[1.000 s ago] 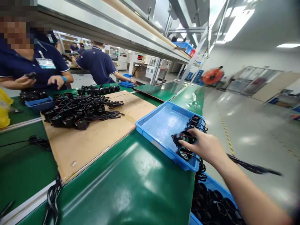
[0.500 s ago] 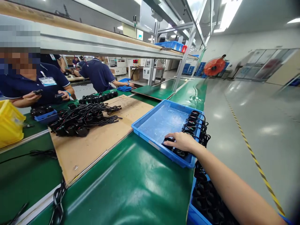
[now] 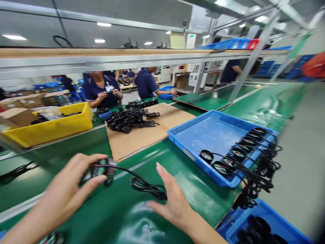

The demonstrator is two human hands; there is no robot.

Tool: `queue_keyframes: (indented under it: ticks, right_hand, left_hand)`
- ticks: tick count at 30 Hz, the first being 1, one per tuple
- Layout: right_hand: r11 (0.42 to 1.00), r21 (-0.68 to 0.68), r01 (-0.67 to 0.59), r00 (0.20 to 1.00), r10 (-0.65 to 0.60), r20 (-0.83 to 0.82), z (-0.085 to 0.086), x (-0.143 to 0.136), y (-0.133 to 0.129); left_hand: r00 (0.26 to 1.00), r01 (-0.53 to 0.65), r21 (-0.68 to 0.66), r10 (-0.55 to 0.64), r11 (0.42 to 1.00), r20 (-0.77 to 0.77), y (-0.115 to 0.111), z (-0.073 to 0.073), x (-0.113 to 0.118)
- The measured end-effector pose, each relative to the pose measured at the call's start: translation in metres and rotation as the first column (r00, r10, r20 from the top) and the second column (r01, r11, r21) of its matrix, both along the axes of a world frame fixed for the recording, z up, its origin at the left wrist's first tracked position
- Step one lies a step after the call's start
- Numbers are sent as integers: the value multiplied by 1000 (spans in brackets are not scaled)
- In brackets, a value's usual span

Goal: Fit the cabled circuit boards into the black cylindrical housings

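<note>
My left hand grips a round black part with a green circuit board between thumb and fingers, above the green work surface. From this part a black cable runs right, in a folded bundle, to my right hand. That hand is open, thumb and fingers apart, beside the bundle's end; whether it touches the cable I cannot tell. To the right sits a blue tray with several round black parts along its right and front sides. Their cables hang over its right edge.
A brown board carries a heap of cabled black parts. At left stands a yellow bin. A blue crate is low at right. A co-worker sits across the bench under a shelf beam.
The view has swung left. My right hand has left the tray and is now over the green surface. My left hand has come into view holding a cabled part.
</note>
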State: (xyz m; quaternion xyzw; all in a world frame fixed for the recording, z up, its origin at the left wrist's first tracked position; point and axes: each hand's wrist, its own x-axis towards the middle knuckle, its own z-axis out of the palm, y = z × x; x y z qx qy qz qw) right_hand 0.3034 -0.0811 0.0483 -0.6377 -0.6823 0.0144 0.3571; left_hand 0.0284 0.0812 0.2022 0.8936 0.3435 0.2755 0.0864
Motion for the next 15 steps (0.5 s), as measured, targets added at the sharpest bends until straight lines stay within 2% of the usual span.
queue_keyframes:
  ticks: [2, 4, 7, 9, 10, 12, 15]
  right_hand:
    - [998, -66, -12, 1000, 11, -16, -11, 6, 2]
    - [994, -113, -10, 1000, 10, 4, -21, 23, 2]
    - [987, -159, 34, 988, -10, 151, -33, 47, 3]
    - [986, -168, 12, 966, 32, 257, -40, 53, 1]
    - [987, -157, -14, 958, 58, 279, -43, 54, -3]
    - [993, -107, -39, 966, 65, 250, -48, 57, -18]
    - [999, 11, 33, 987, -34, 159, -58, 75, -61]
  left_hand:
    - [998, 32, -95, -37, 995, -53, -28, -32, 5]
    - [995, 22, -191, -39, 981, -87, -47, -71, 6]
    - [992, -49, -309, 9, 950, -128, -60, -129, -2]
    - [994, -79, -367, 44, 927, -104, -66, -158, -8]
    - [995, -93, -391, 70, 915, -73, -68, -168, -11]
    - [993, -108, -433, 120, 895, 1, -71, -179, -13]
    - [993, -63, -485, 102, 872, 54, -71, -178, -16]
